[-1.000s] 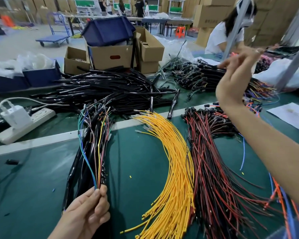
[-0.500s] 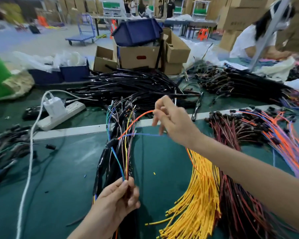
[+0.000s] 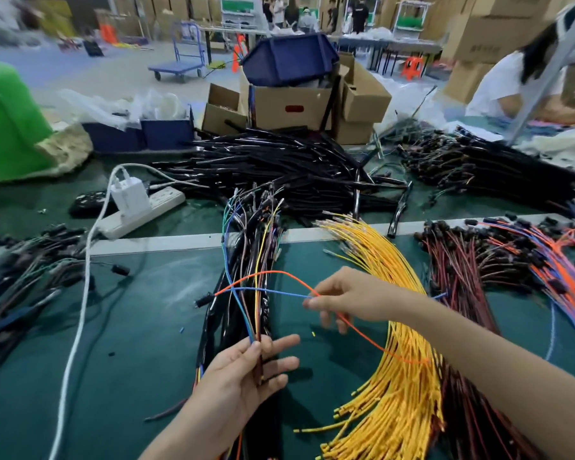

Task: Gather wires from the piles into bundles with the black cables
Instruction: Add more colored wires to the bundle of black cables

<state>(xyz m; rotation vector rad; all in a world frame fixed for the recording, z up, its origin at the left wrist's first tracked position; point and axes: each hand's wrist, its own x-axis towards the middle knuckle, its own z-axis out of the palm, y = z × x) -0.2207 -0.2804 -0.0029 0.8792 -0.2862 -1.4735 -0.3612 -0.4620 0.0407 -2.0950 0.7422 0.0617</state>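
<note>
head view, left hand [image 3: 246,370]: thumb and fingertips pinch the lower end of the bundle [image 3: 256,260], a mix of thin coloured wires and black cables that fans away up the green table [image 3: 146,327].
right hand [image 3: 349,298]: fingertips pinched together on an orange wire [image 3: 269,273] and a blue wire [image 3: 273,290], both stretched leftward across the bundle.
nearby piles: yellow wires [image 3: 389,293] just right of the bundle, red and black wires [image 3: 462,270] beyond them.
risk: the orange wire's tail trails over the yellow pile and may snag there; its black end plug may catch in the bundle; the light left pinch may let strands slide out.
materials: slim, smooth, springy plastic-coated strands; glossy, thicker black cables; matte table.
</note>
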